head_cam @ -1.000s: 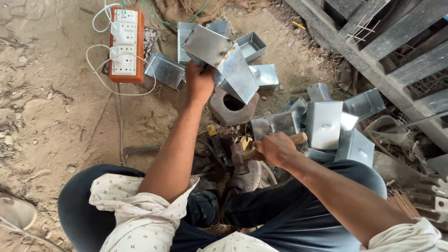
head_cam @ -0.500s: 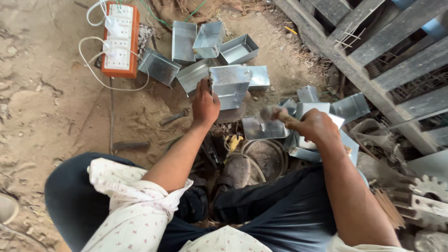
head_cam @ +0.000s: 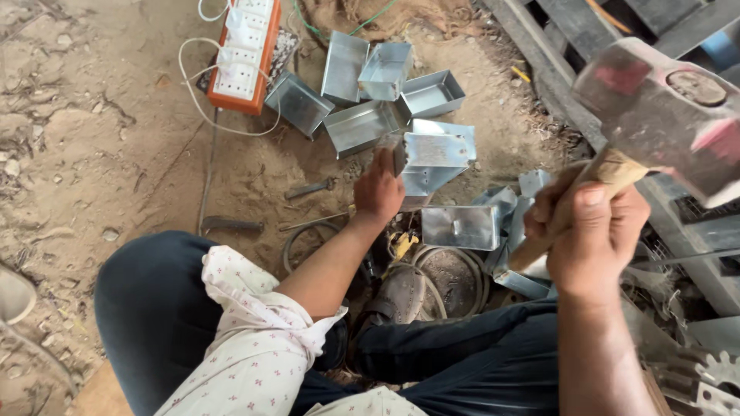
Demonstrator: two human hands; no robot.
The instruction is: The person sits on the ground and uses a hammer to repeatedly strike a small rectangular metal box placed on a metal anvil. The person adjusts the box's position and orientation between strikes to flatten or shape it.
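Observation:
My left hand (head_cam: 378, 189) grips a folded galvanised sheet-metal box (head_cam: 432, 158) and holds it upright on the ground in front of me. My right hand (head_cam: 590, 231) is closed round the wooden handle of a hammer (head_cam: 663, 115), raised high, its worn steel head close to the camera at the upper right. Another metal box (head_cam: 461, 226) lies between the two hands. I sit on sandy ground with my dark trousers at the bottom of the view.
Several finished metal boxes (head_cam: 385, 71) lie in a heap beyond my left hand. An orange power strip (head_cam: 243, 54) with white cables sits at the top left. Wooden pallet slats (head_cam: 570, 46) run along the right. A spanner (head_cam: 308, 188) lies on the sand.
My right hand has swung the hammer up from low beside the boxes to high near the camera. My left hand has set the box it holds down and steadied it.

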